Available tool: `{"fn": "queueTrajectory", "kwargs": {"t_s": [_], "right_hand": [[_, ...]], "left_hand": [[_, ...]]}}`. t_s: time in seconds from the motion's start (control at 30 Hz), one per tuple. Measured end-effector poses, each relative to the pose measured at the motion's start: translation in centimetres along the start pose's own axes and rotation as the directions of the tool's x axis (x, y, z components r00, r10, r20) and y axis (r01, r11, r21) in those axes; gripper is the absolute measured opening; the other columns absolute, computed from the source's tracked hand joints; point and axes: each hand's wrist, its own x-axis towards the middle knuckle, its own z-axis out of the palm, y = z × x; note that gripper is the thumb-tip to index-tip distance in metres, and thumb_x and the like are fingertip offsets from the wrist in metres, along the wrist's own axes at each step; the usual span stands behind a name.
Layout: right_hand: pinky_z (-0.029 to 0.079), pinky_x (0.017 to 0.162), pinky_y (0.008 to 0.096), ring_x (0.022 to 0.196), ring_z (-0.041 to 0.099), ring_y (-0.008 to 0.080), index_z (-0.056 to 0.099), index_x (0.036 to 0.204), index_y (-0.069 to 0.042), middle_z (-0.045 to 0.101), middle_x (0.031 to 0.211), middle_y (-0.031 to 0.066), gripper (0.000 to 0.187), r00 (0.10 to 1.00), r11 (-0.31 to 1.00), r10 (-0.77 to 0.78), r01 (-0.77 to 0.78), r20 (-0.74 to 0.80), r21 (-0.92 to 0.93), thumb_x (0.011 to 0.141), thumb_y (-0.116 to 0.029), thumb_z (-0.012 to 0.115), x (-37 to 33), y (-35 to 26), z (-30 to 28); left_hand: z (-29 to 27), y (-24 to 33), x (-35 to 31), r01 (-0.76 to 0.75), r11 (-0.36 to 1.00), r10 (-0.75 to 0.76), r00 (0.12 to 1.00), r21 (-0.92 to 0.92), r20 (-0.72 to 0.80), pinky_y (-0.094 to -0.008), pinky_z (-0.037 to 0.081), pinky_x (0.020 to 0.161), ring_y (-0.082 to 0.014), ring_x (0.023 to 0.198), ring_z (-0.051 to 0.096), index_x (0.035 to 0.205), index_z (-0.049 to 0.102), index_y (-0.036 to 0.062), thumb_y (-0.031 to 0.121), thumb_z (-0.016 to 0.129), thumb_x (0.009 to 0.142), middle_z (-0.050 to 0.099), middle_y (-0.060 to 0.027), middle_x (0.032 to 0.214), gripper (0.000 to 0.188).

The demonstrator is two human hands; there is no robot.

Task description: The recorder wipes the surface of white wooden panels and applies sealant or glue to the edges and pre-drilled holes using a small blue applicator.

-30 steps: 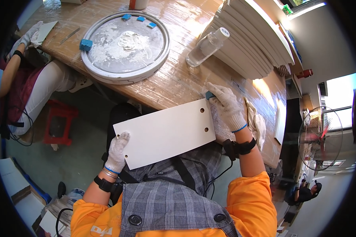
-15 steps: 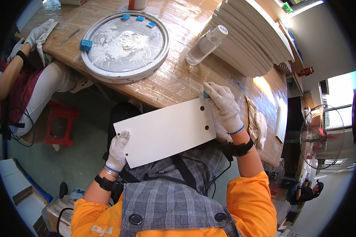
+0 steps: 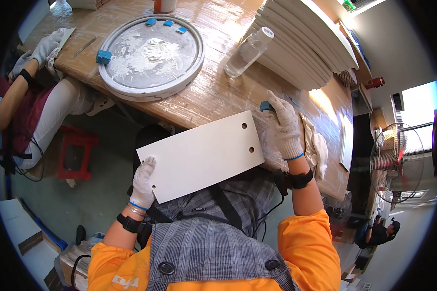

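Orange sleeves (image 3: 310, 245); grey plaid apron (image 3: 213, 250), bottom centre, dark buttons (image 3: 167, 268); white gloves (image 3: 287, 133), blue hems (image 3: 294, 157); black wrist straps (image 3: 302, 179).

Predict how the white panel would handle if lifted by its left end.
Probably stiff: the white panel looks flat and unbowed. Its right end might dip, being far from the left hand. Its smooth-looking face could prove somewhat slippery.

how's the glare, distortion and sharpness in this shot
Head view: bright glare lies on the wrapped table beside the panel stack; head view: the window looks washed out; head view: fisheye bends the stack, corners go black; head view: the white board in the left hand looks fairly sharp.
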Motion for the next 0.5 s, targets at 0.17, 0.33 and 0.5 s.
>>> {"fn": "queueTrajectory", "kwargs": {"t_s": [0.17, 0.33, 0.5], "right_hand": [[0.047, 0.096, 0.0344, 0.110, 0.058, 0.0239, 0.052, 0.135, -0.007, 0.060, 0.118, 0.0147, 0.049, 0.905, 0.864, 0.410, -0.343, -0.119, 0.368, 0.087, 0.002, 0.057, -2.3, -2.3, -0.4], [0.047, 0.096, 0.0359, 0.110, 0.058, 0.0266, 0.053, 0.132, -0.004, 0.060, 0.119, 0.0158, 0.047, 0.905, 0.900, 0.383, -0.320, -0.186, 0.295, 0.086, -0.002, 0.062, -4.8, -2.2, 0.3], [0.048, 0.092, 0.0381, 0.107, 0.059, 0.0304, 0.054, 0.129, -0.004, 0.061, 0.119, 0.0169, 0.048, 0.919, 0.935, 0.328, -0.281, -0.220, 0.218, 0.083, -0.003, 0.066, -6.0, -3.4, 1.7]], "left_hand": [[1.9, 0.7, -0.1, -0.018, 0.876, 0.008, 1.000, -0.483, -0.022, -0.0355, 0.049, 0.096, -0.0229, 0.110, 0.060, 0.129, 0.048, -0.0004, 0.033, 0.044, 0.101, 0.059, -0.0118, 0.122, 0.043], [1.7, -0.1, 0.1, -0.040, 0.883, 0.018, 0.999, -0.468, -0.051, -0.0375, 0.049, 0.097, -0.0229, 0.113, 0.058, 0.129, 0.047, -0.0008, 0.029, 0.047, 0.100, 0.057, -0.0120, 0.123, 0.042], [0.8, -1.1, 0.0, -0.041, 0.915, -0.003, 0.994, -0.401, -0.109, -0.0389, 0.049, 0.098, -0.0246, 0.112, 0.059, 0.127, 0.048, -0.0009, 0.025, 0.046, 0.100, 0.058, -0.0124, 0.121, 0.038]]}}
